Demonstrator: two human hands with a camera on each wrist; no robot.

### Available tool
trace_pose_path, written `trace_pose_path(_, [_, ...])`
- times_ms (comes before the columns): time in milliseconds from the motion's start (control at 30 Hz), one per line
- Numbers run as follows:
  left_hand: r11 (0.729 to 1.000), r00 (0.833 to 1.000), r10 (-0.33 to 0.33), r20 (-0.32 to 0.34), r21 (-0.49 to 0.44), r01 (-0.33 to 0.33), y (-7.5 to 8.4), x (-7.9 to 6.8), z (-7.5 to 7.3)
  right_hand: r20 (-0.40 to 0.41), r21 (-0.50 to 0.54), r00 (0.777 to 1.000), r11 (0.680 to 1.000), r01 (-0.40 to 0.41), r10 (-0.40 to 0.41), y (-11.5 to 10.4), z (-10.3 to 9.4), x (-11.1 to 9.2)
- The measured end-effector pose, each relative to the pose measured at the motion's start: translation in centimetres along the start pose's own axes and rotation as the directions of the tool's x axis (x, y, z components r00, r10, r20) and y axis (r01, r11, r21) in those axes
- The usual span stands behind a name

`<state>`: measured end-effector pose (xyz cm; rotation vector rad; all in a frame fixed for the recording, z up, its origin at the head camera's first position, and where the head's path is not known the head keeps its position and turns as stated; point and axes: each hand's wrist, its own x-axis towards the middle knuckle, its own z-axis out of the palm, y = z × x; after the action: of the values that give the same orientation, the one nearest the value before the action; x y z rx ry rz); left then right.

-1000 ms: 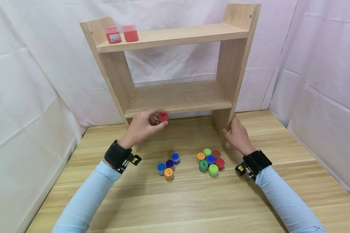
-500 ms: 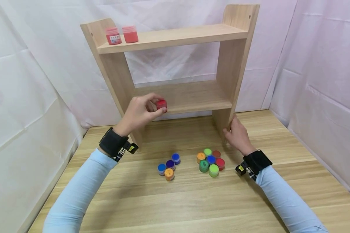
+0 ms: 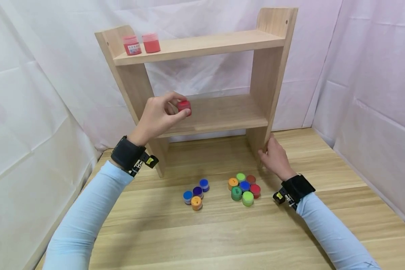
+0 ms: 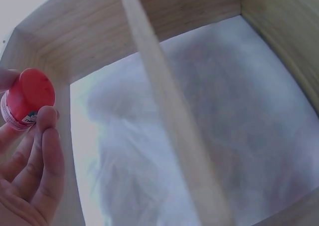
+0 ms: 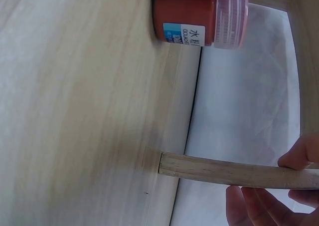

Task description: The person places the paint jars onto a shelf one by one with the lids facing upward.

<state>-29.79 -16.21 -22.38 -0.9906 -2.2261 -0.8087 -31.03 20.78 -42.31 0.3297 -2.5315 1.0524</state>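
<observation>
My left hand (image 3: 157, 116) pinches a small red paint jar (image 3: 184, 108) between thumb and fingers, in front of the middle shelf (image 3: 222, 112). In the left wrist view the jar (image 4: 31, 97) shows its red lid and part of a label. My right hand (image 3: 275, 155) grips the lower front edge of the wooden rack's right side panel (image 3: 268, 86); the right wrist view has the thumb on one face of that panel (image 5: 224, 171) and fingers on the other. Two red paint jars stand at the left end of the top shelf, one labelled (image 3: 132, 45), one plain (image 3: 151, 43).
On the table (image 3: 202, 236), a blue jar (image 3: 187, 197), a purple jar (image 3: 197, 192), another blue jar (image 3: 204, 184) and an orange jar (image 3: 196, 203) stand together. Right of them is a cluster of several jars, including a light green one (image 3: 248, 198). White cloth (image 3: 27, 112) hangs around.
My left hand has lifted the red paint jar from below the middle shelf's front edge to above it, shifting slightly left. My right hand keeps its grip on the side panel.
</observation>
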Motion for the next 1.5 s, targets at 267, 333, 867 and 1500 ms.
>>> trace_pose_path(267, [1.000, 0.999, -0.001, -0.032, 0.026, 0.002, 3.1, 1.9, -1.7, -0.026, -0.016, 1.000, 1.000, 0.007, -0.007, 0.2, 0.1, 0.2])
trace_pose_path(333, [0.999, 0.999, 0.000, -0.038, 0.033, 0.001, 4.1, 2.2, -2.2, -0.026, -0.022, 1.000, 1.000, 0.007, -0.008, 0.2, 0.2, 0.3])
trace_pose_path(867, [0.989, 0.995, 0.060, -0.080, 0.140, -0.048, 2.7, 5.4, -4.3, -0.024, -0.017, 1.000, 1.000, -0.006, 0.006, 0.2, 0.2, 0.3])
trace_pose_path(1500, [0.976, 0.938, 0.115, -0.328, 0.212, -0.045, 4.7, 8.0, -6.0, -0.027, -0.025, 1.000, 1.000, -0.010, 0.009, 0.6, 0.5, 0.5])
